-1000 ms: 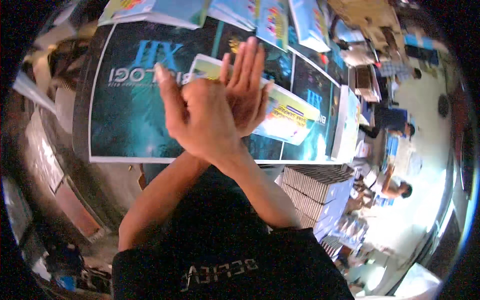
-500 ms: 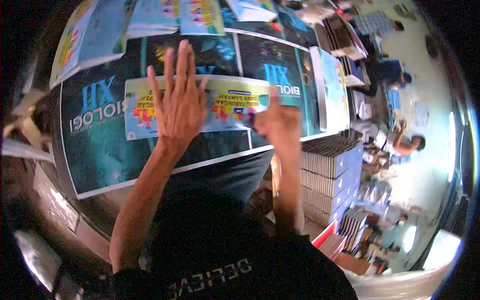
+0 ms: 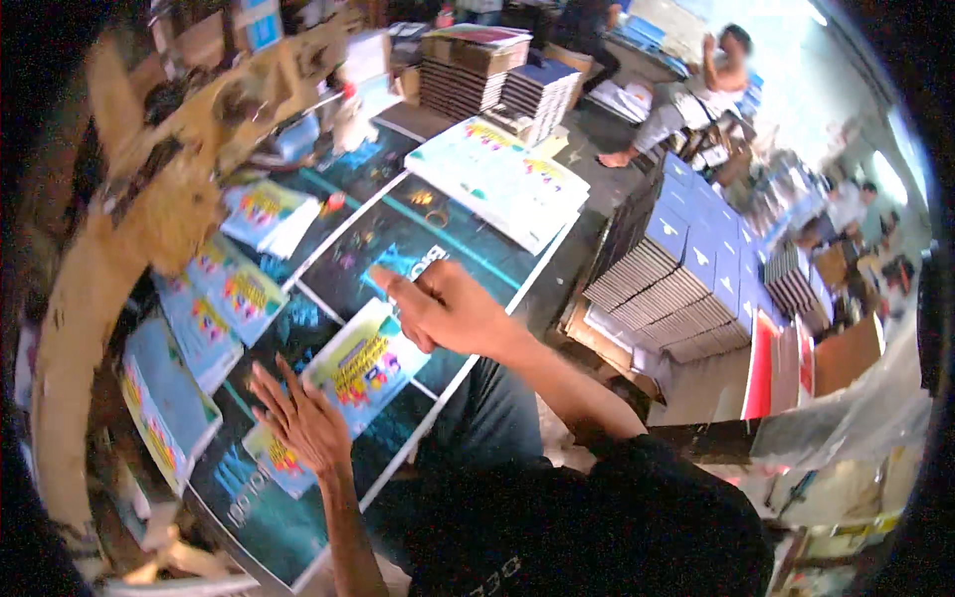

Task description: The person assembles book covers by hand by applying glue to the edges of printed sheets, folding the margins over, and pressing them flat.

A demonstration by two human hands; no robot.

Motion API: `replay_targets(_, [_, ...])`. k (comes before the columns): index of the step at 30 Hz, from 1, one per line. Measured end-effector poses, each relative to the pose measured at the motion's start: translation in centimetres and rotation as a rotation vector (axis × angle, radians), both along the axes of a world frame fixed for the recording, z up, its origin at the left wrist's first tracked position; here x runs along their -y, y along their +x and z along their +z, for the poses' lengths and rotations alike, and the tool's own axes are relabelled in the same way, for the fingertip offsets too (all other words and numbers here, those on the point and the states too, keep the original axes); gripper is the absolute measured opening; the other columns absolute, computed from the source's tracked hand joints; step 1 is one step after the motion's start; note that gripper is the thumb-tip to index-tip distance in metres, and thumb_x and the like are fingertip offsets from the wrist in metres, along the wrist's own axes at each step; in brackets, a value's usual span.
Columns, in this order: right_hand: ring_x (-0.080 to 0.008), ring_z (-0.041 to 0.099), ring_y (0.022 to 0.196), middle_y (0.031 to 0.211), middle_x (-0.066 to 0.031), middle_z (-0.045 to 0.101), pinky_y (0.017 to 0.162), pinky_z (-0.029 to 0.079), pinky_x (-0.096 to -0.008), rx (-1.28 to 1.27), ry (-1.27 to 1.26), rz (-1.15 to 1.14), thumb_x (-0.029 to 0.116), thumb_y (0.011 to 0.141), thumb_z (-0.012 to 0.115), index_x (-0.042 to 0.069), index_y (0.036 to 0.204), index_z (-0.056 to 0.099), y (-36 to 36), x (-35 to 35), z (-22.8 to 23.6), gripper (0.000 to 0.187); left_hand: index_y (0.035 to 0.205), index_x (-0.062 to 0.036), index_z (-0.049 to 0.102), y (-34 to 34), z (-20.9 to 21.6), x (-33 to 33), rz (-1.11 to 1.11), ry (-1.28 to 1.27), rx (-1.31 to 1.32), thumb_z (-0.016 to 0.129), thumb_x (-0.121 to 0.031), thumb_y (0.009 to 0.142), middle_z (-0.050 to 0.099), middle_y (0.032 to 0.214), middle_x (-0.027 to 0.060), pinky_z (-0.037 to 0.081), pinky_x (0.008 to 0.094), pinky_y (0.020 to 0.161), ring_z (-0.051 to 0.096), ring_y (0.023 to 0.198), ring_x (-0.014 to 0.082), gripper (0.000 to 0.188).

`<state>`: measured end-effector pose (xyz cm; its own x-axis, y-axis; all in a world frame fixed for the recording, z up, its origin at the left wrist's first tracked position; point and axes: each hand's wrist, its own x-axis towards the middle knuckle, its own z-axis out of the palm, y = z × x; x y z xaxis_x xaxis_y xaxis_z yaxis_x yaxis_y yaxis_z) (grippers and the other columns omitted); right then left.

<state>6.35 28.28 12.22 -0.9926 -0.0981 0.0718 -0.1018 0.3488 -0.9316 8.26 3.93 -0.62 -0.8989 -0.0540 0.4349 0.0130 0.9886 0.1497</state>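
Note:
A long printed cover sheet (image 3: 370,366), light blue and yellow with small colourful figures, lies flat along the near side of the worktable. My left hand (image 3: 306,423) rests open across its left part, fingers spread. At the sheet's right end is my right hand (image 3: 443,310), its fingers curled in and the forefinger side pointing left. Whatever those curled fingers may hold is hidden. Under the sheet, dark teal printed posters (image 3: 348,254) cover the tabletop.
Folded printed covers (image 3: 169,393) lie along the table's left side. A thick pile of matching sheets (image 3: 507,184) sits at the far right corner. Blue-covered book stacks (image 3: 686,254) stand right of the table; more book stacks (image 3: 463,75) are behind. A person (image 3: 711,80) sits in the background.
The view has swung toward the right, so the table now runs diagonally. My left hand stays spread on the sheet. My right hand remains at its right end, more tightly curled.

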Motion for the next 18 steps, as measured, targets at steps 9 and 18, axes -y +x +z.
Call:
replay_targets(9, [-0.0183,0.06,0.045,0.05,-0.0091,0.059,0.047,0.051,-0.0385,0.349,-0.093,-0.102,0.068,0.094,0.047,0.005,0.051,0.059,-2.7,-0.8,-5.7,0.077,0.15,-0.0087,0.039,-0.8,-0.7,0.2,-0.008,-0.033,0.012,0.031,-0.031,0.104,0.028,0.159,0.019,0.015,0.0583,0.117,0.025,0.147,0.037,0.051])
replay_targets(18, [-0.0122,0.057,0.051,0.056,-0.0053,0.063,0.051,0.046,-0.033,0.082,-0.069,-0.508,0.054,0.082,0.072,0.005,0.061,0.067,-9.2,-6.9,-7.0,0.054,0.118,-0.0031,0.064,-0.4,1.5,1.0,-0.066,0.084,-0.039,0.052,-0.027,0.098,0.06,0.127,0.0199,0.013,0.0596,0.117,0.051,0.126,0.0353,0.034])
